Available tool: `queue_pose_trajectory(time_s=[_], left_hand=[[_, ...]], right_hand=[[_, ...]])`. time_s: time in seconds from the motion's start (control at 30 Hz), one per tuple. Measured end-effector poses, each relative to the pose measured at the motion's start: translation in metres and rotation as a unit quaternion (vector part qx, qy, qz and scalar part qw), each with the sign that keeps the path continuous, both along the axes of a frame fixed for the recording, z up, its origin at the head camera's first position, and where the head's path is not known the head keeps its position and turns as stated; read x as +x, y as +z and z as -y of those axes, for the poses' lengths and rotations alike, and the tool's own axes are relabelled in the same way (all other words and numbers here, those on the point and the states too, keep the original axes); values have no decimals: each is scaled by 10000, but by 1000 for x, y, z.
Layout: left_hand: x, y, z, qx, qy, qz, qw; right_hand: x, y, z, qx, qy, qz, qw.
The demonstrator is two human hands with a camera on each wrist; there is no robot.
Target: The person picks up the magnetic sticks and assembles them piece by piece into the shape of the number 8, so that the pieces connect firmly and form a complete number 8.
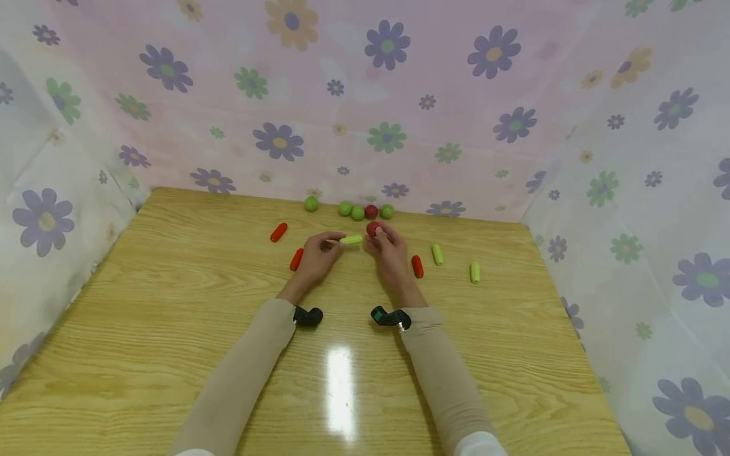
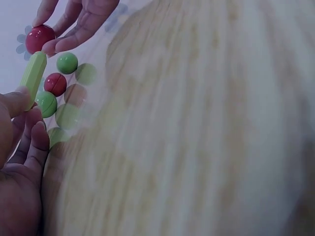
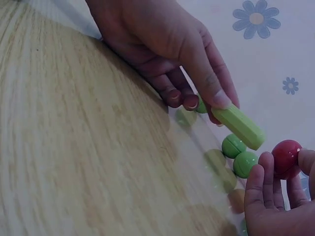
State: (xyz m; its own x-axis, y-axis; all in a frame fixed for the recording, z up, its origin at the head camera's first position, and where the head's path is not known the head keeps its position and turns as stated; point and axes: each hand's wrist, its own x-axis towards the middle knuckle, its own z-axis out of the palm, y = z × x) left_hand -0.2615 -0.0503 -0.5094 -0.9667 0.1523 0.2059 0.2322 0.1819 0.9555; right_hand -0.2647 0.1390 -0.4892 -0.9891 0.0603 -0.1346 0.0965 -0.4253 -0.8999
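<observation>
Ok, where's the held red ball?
In the head view, the held red ball is in the right hand, right of the held green stick and in front of the other red ball.

On my head feed I see a pale-green faceted stick (image 1: 352, 240), pinched near one end, almost level at centre frame; slightly above and right, a glossy red ball (image 1: 372, 227), also held.

Flower-printed cloth (image 1: 353, 57) borders the wood-grained table (image 1: 142, 310) on three sides; a white reflection (image 1: 340, 392) gleams
</observation>
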Motion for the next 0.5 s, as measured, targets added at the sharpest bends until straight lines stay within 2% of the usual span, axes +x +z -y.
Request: queue_pose_trajectory(time_s=[0.23,0.37,0.5], left_hand=[[-6,0,-6,9,42,16,10000],[-8,2,-9,-15,-15,48,10000],[-12,2,-11,-13,-119,-75,9999]], right_hand=[[1,-6,0,183,-220,40,9996],[2,-6,-1,160,-247,18,9996],[0,-7,-3,85,-243,19,9997]])
